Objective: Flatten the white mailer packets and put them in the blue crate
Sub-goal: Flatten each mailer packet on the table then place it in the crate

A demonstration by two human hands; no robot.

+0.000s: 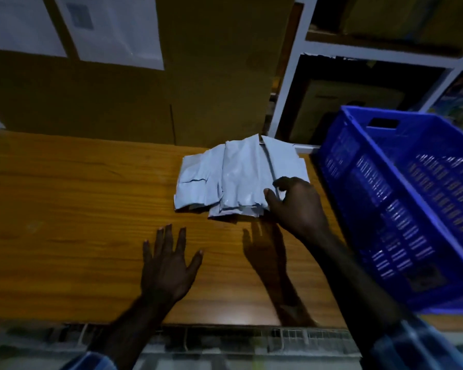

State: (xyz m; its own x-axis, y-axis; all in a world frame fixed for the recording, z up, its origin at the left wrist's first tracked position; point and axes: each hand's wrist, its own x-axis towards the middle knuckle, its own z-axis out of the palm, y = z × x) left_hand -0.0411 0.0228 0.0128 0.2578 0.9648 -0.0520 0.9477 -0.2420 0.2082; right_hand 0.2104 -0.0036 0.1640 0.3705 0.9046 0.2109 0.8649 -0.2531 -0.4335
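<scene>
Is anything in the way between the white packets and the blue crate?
Nothing visible blocks it. The white packets lie on the wooden table right beside the blue crate; only the crate's near wall must be cleared. The right hand is already on them.

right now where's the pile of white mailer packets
The white mailer packets lie on the wooden table, centre-right in the head view, just left of the blue crate, under the right hand.

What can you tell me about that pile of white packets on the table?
The white mailer packets are crinkly, shiny plastic envelopes lying in a loose, overlapping heap on the wooden table, near its far edge, just left of the blue crate. They look creased, not yet flat. The right hand pinches the pile's right edge; the left hand is apart.
</scene>
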